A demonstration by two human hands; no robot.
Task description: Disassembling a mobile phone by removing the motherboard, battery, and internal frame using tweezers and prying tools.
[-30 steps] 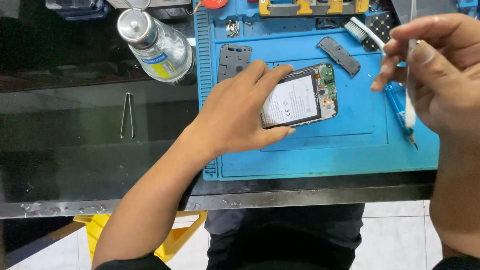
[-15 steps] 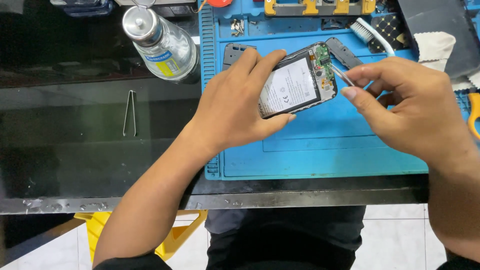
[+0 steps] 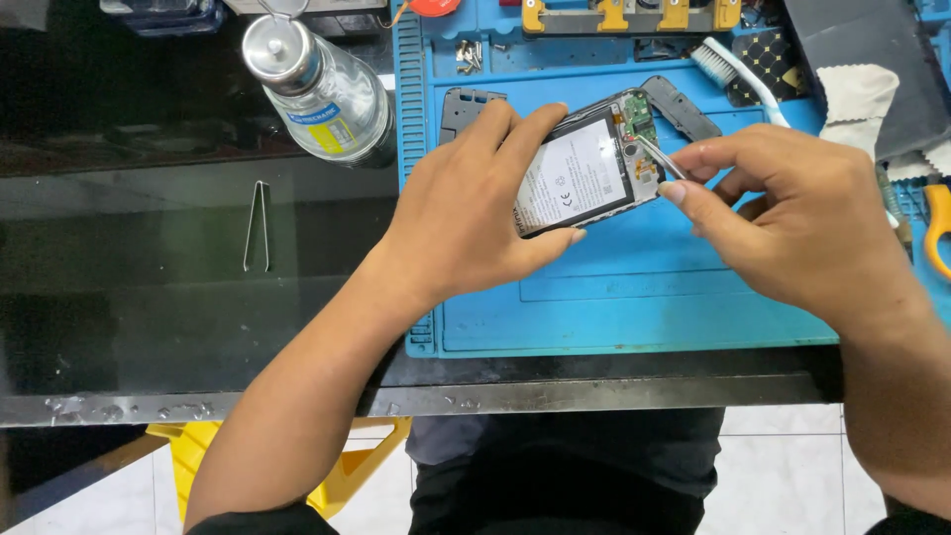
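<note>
My left hand point(image 3: 466, 213) grips an opened phone point(image 3: 586, 168), back cover off, its white-labelled battery and green circuit board facing up, tilted a little above the blue work mat point(image 3: 634, 297). My right hand point(image 3: 802, 223) pinches thin metal tweezers point(image 3: 658, 159), whose tip rests on the board near the phone's top right corner.
A clear bottle with a metal cap point(image 3: 317, 89) stands at the mat's left. Spare tweezers point(image 3: 257, 226) lie on the dark glass table. On the mat lie two dark phone covers point(image 3: 466, 104), point(image 3: 684, 107), screws point(image 3: 470, 54), a toothbrush point(image 3: 738, 74), a cloth point(image 3: 857, 104) and an orange tool point(image 3: 937, 228).
My right hand has come in from the right edge to the phone and its tool tip now touches the board. The left hand keeps holding the phone, tilted slightly more.
</note>
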